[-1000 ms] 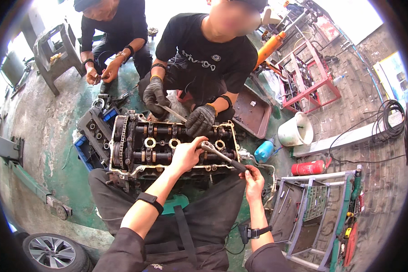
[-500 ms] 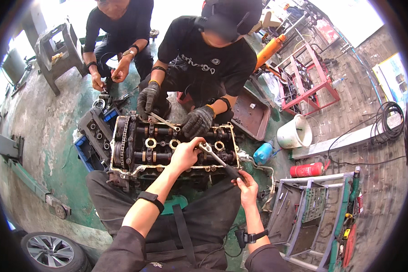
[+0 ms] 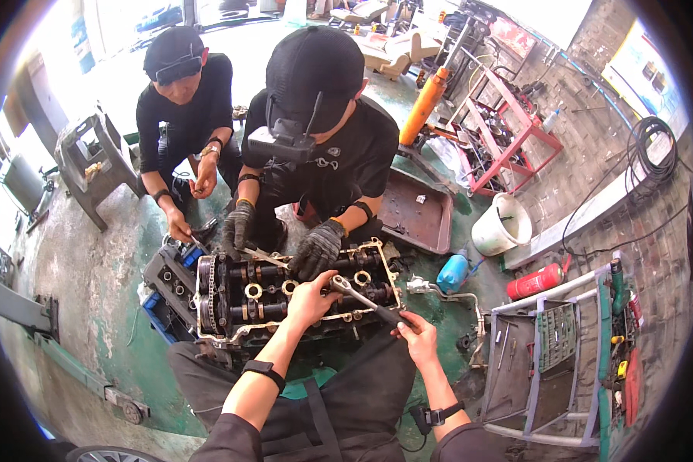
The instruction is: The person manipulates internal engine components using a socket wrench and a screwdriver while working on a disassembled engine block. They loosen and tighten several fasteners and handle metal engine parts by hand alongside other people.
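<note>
A ratchet wrench [image 3: 358, 295] with a dark grip lies slantwise over the near right part of an opened engine cylinder head [image 3: 227, 296]. Closed round its head end is my left hand [image 3: 310, 302]; what sits under the ratchet head is hidden. My right hand [image 3: 417, 337] grips the handle's end, fingers curled. Across from me, a co-worker's gloved hand [image 3: 318, 248] rests over the far side of the head. Their other gloved hand [image 3: 239, 225] is by a long silver wrench [image 3: 267, 256]. Camshafts, brass-coloured rings and a timing chain [image 3: 208, 289] show in the head.
A second person's hand [image 3: 179, 229] reaches over a dark cover [image 3: 171, 275] in a blue tray [image 3: 160, 317] at left. Right stand a white bucket [image 3: 499, 231], blue bottle [image 3: 453, 272], fire extinguisher [image 3: 534, 282] and tool rack [image 3: 508, 308]. A brown pan [image 3: 431, 219] lies behind.
The whole view has shifted, showing more of the far side. My hands keep hold of the ratchet. The second person's hands have parted, one reaching down to the tray.
</note>
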Action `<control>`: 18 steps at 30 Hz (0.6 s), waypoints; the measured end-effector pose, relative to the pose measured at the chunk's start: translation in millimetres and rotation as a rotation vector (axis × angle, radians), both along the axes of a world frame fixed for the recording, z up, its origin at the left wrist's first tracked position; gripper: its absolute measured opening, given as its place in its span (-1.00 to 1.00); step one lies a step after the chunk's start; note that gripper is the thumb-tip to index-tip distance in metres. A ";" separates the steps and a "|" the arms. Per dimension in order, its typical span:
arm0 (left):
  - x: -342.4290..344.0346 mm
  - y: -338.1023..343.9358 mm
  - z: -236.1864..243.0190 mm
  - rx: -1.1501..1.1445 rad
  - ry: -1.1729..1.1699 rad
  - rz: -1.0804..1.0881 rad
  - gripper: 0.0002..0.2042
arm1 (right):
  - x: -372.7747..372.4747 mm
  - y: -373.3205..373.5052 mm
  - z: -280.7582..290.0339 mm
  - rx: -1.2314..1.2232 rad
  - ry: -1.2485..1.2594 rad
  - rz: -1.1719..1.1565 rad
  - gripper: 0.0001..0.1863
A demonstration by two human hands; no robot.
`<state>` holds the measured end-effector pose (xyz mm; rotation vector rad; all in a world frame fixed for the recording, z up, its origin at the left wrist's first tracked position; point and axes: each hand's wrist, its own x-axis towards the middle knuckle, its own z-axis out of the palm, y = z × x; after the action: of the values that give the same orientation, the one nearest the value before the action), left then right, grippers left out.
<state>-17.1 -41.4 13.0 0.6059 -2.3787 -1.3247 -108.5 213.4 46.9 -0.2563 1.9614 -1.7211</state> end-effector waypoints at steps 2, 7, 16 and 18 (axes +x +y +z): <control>-0.9 0.0 9.1 -0.039 -0.023 -0.005 -0.54 | 2.5 -1.8 11.4 0.026 0.017 0.045 -0.64; -1.0 1.6 4.6 -0.035 0.004 0.061 -0.69 | 22.5 -4.4 28.4 0.092 -0.027 0.171 -0.61; 14.7 -16.7 5.3 -0.014 -0.001 0.006 -0.67 | 85.7 -48.4 16.6 0.176 -0.247 0.461 -0.57; 8.7 -16.3 8.0 -0.036 -0.014 -0.006 -0.66 | 96.4 -63.6 10.6 0.157 -0.331 0.486 -0.65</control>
<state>-8.5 -57.7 21.1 0.6005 -2.4112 -1.2815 -12.2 149.8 57.4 -0.3353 1.6152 -1.2056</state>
